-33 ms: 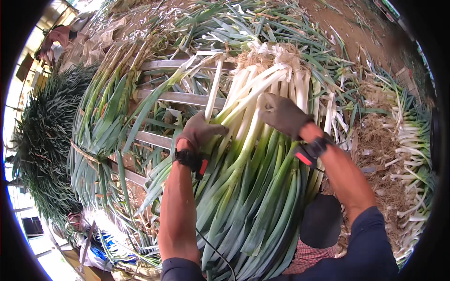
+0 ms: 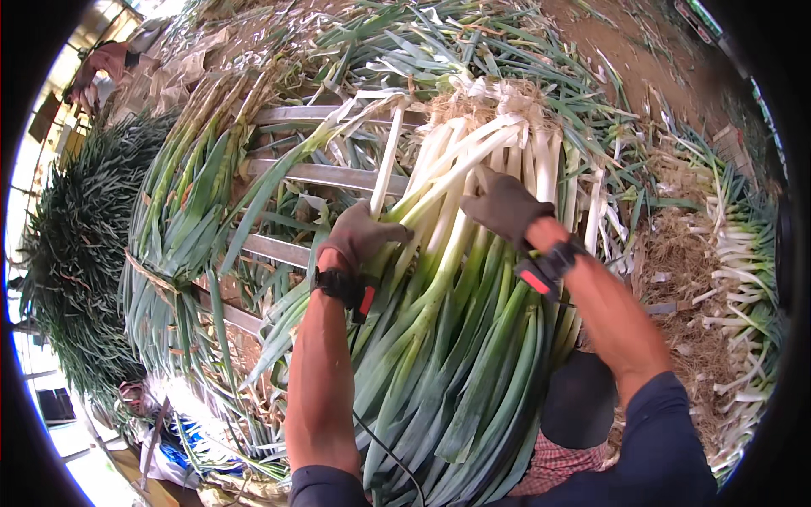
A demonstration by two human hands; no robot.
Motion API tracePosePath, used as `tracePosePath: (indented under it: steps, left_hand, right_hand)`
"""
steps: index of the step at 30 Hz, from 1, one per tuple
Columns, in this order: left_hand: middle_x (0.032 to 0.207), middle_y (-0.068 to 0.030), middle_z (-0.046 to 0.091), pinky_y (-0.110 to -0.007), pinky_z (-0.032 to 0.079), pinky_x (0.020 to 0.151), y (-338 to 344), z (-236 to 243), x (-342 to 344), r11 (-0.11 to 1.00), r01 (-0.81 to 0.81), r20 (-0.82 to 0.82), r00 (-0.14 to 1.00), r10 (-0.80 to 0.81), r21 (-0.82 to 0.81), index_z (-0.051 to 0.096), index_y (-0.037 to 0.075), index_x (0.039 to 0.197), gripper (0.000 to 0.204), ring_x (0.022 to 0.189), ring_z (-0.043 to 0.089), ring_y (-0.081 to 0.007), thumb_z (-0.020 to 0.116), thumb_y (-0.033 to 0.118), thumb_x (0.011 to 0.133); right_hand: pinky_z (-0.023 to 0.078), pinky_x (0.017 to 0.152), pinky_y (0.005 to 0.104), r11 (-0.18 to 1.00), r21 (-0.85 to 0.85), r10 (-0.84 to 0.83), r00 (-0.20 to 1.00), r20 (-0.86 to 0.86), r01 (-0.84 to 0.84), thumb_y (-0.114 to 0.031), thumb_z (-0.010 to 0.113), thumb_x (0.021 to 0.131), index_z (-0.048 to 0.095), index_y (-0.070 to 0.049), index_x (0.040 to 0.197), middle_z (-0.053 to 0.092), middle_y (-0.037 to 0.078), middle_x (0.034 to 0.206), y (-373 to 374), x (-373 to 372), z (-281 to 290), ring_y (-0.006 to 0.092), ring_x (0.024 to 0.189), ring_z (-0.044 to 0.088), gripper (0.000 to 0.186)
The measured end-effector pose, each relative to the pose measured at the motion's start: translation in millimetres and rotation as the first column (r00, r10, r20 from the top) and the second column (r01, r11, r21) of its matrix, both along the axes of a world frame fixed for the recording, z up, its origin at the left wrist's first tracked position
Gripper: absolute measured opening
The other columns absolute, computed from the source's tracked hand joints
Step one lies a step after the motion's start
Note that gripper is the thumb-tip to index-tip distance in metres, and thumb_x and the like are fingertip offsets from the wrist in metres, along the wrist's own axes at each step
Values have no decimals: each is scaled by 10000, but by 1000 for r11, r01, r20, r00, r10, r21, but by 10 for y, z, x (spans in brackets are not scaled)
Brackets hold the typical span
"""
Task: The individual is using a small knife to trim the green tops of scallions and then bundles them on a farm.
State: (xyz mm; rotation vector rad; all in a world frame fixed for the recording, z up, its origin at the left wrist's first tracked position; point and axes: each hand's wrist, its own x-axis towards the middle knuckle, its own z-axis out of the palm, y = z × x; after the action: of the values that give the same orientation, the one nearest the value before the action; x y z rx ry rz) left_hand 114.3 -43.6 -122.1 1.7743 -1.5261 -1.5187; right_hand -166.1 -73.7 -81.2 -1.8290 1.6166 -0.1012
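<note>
My left hand (image 2: 367,232), in a brown-grey glove, is closed on pale leek stalks (image 2: 390,169) left of centre. Just to its right, my right hand (image 2: 498,207), also gloved, has its fingers curled on the white shanks of a large leek bundle (image 2: 448,287). The roots (image 2: 473,110) point away from me and the long green leaves spread down between my forearms. Metal slats (image 2: 325,176) run crosswise beneath the loose leeks to the left.
A dark green leek pile (image 2: 84,253) lies far left, below what looks like a bent person (image 2: 106,72). Tied leeks (image 2: 186,220) drape over the slats. Trimmed leeks (image 2: 743,287) line the right. A dark round shape (image 2: 579,397) with red checked cloth is low right.
My right hand has shifted slightly to the left along the leek stalks. My left hand has barely moved.
</note>
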Motion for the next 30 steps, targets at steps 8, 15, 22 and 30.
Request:
tracePosePath:
  steps: [8, 15, 22, 30]
  left_hand:
    - [962, -140, 788, -370, 579, 757, 119, 158, 484, 975, -130, -172, 972, 162, 183, 756, -51, 1204, 452, 840, 743, -212, 850, 228, 861]
    - [1006, -69, 783, -309, 554, 747, 197, 13, 725, 983, -136, -239, 957, 163, 126, 774, -13, 1224, 410, 803, 686, -137, 857, 240, 912]
    - [972, -56, 777, -318, 535, 703, -45, 56, 561, 990, -130, -185, 973, 140, 61, 794, 5, 1198, 489, 768, 656, -119, 893, 374, 891]
    - [1025, -61, 795, -376, 555, 831, -82, -52, 498, 999, 10, -118, 993, -14, -37, 785, 27, 1227, 534, 861, 686, -176, 919, 393, 862]
  right_hand:
    - [496, 573, 303, 977, 211, -190, 613, 767, 40, -300, 737, 978, 670, -34, 1079, 682, 40, 841, -378, 899, -517, 120, 654, 594, 292]
    - [532, 561, 354, 985, 165, -97, 936, 340, 42, -328, 723, 987, 644, -40, 1074, 585, 22, 766, -583, 607, -336, 152, 601, 564, 311]
    - [568, 615, 383, 900, 425, -285, 869, 405, 97, -489, 628, 1044, 656, 76, 998, 623, 92, 765, -195, 651, -536, 237, 653, 661, 568]
    - [520, 983, 462, 973, 219, -106, 986, 125, 77, -790, 529, 969, 765, 35, 1195, 747, 337, 1122, -160, 1015, -519, 430, 1087, 730, 887]
